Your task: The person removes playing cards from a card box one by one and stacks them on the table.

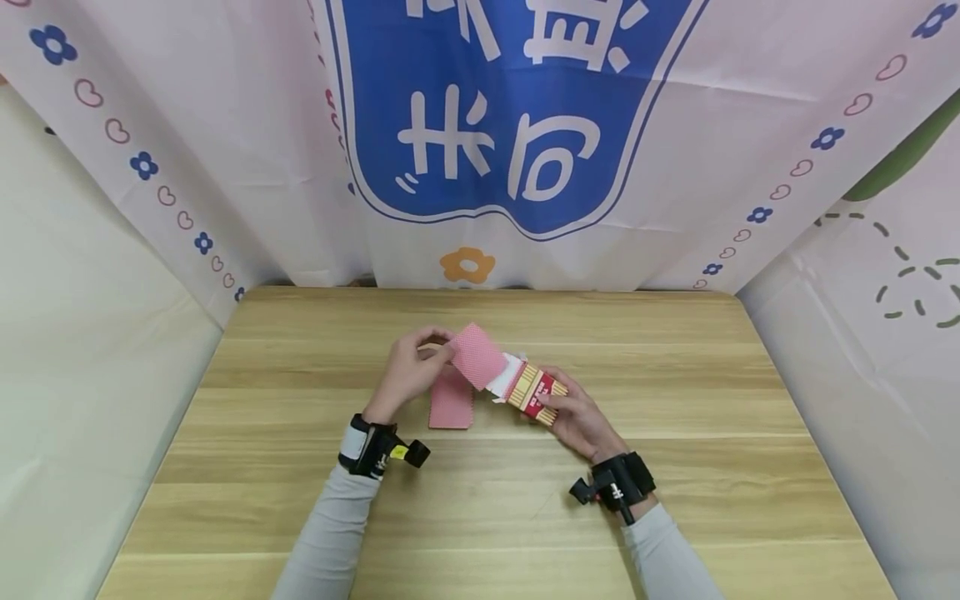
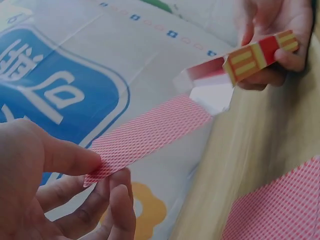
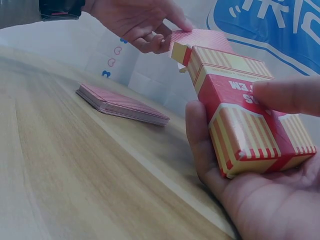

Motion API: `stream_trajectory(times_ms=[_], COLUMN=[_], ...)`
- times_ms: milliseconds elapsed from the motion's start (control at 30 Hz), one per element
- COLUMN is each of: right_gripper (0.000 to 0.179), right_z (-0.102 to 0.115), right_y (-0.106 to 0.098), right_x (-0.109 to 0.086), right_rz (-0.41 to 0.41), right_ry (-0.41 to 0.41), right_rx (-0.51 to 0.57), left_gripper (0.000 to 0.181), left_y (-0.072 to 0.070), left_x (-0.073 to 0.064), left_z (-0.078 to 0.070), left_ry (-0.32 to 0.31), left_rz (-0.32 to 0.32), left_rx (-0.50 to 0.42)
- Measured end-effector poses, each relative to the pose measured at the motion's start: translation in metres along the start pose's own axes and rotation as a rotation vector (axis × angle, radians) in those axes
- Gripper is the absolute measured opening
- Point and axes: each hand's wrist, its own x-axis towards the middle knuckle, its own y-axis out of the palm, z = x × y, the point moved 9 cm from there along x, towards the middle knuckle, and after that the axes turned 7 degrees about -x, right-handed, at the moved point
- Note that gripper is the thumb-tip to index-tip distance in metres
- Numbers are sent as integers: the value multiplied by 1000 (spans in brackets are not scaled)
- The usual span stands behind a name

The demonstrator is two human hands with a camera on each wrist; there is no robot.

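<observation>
My left hand pinches one end of a playing card with a red-and-white checked back, between thumb and fingers. The card's far end lies at the mouth of a red and yellow striped card box, by its white flap. The box is tilted, its open end towards the left hand. My right hand grips the box, with the thumb on its printed face. Below the held card, a stack of playing cards with the same backs lies on the table. The inside of the box is only partly visible.
A wood-grain table lies beneath both hands. Behind it hangs a white cloth with a blue printed emblem, and pale cloth sides stand at left and right. Each wrist wears a black strap with a small camera.
</observation>
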Motion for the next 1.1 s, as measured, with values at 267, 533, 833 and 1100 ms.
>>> stream_trajectory(times_ms=[267,533,833,1100], right_gripper=[48,48,48,48], right_z=[0,-1,0,-1], right_y=[-2,-4,-1,-2], right_x=[2,1,2,1], right_rz=[-20,-49,-19,-26], right_ry=[1,20,15,9], right_rx=[-9,-2,6,-20], left_gripper=[25,22,13,11], left_y=[-16,-15,-9,-8], left_x=[5,10,14,12], left_z=[10,38,58,61], left_ry=[-21,-112,-94,-111], left_rz=[-6,83,135,139], left_rx=[69,200,374,459])
